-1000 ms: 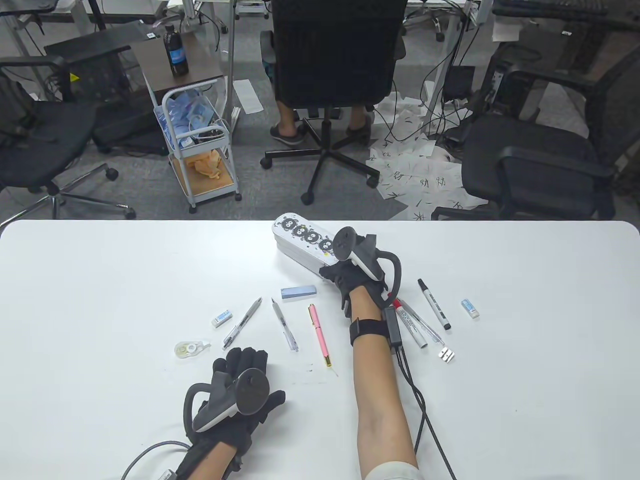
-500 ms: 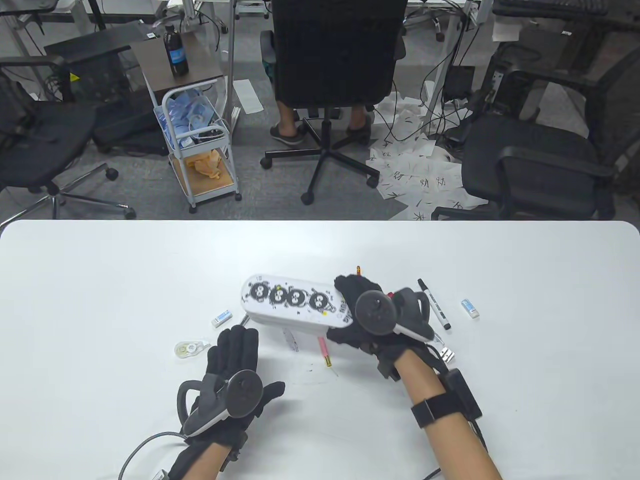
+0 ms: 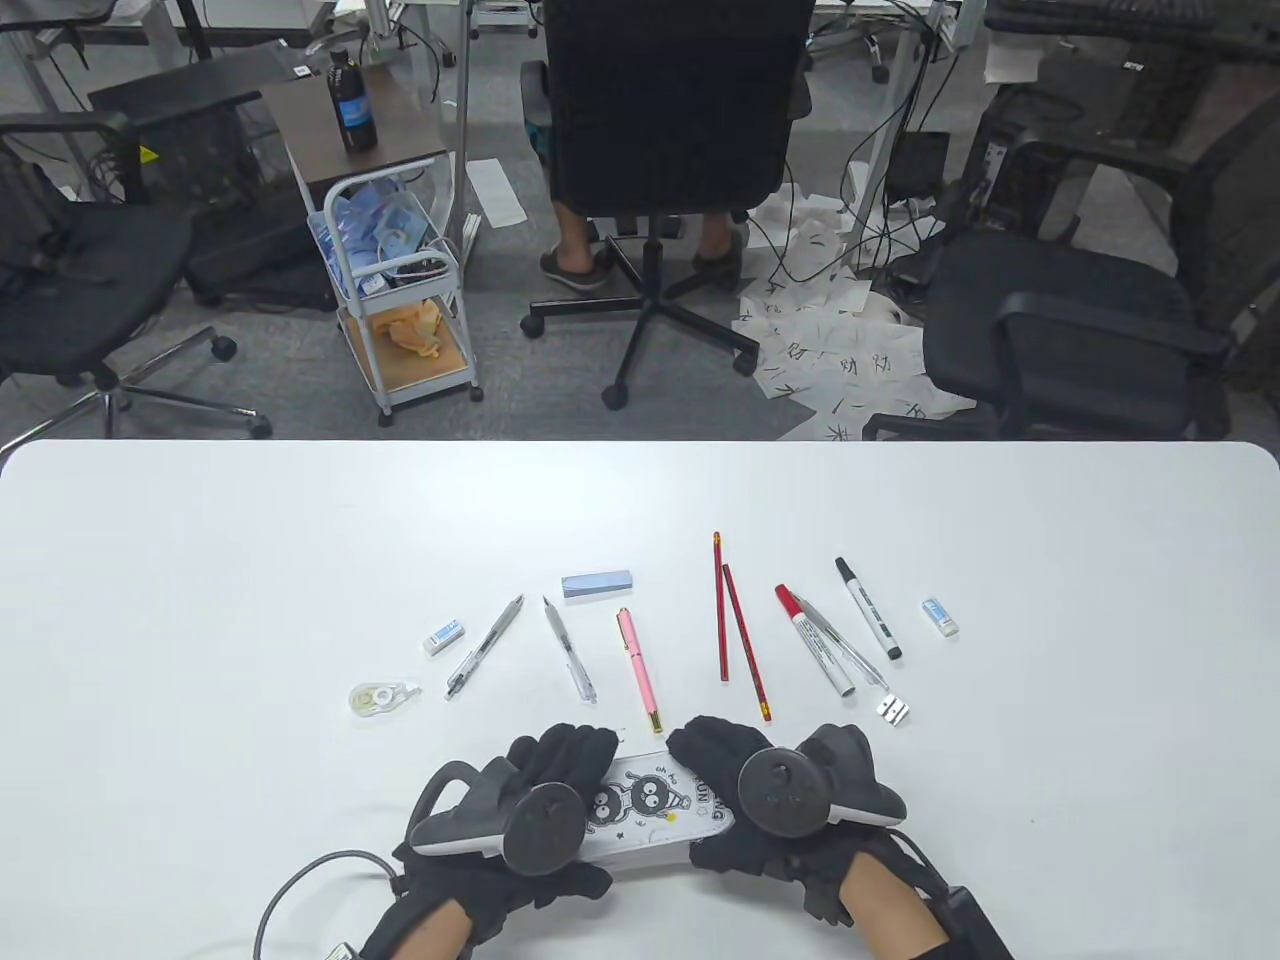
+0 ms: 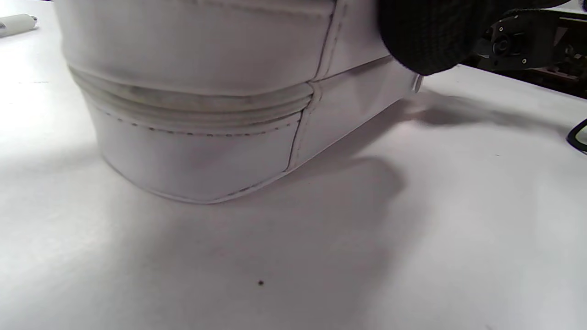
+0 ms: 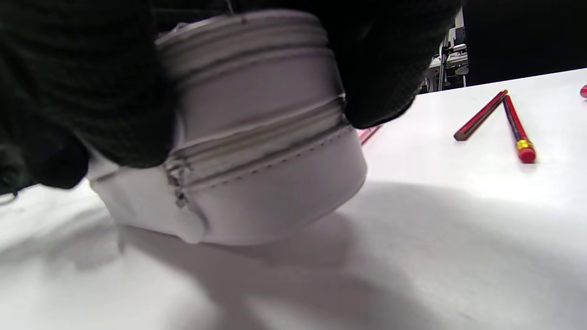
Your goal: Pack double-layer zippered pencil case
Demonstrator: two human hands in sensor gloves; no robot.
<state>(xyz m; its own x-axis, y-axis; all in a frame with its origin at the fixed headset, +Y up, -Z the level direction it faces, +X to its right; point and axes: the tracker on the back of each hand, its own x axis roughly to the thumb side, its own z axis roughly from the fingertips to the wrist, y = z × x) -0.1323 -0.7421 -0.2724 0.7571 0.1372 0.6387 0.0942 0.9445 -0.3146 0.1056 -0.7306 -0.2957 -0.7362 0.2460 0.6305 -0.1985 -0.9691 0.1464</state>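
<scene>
The white zippered pencil case (image 3: 650, 805), printed with black soot-ball figures, lies flat near the table's front edge. My left hand (image 3: 565, 760) holds its left end and my right hand (image 3: 715, 760) grips its right end. In the right wrist view my gloved fingers (image 5: 82, 91) clamp the case (image 5: 261, 174) from both sides, and both zipper lines run closed around its end. In the left wrist view the case (image 4: 197, 105) sits on the table with one fingertip (image 4: 426, 36) on its upper edge.
Stationery lies in a row beyond the case: correction tape (image 3: 380, 697), small eraser (image 3: 443, 636), silver pen (image 3: 485, 647), clear pen (image 3: 570, 650), blue eraser (image 3: 597, 584), pink pen (image 3: 638, 670), two red pencils (image 3: 735, 635), red marker (image 3: 815, 640), black marker (image 3: 868, 622), eraser (image 3: 940, 616), sharpener (image 3: 893, 710).
My right hand has carried the case from the middle of the table, over the stationery, down to the front edge. My left hand has moved right and taken its left end.
</scene>
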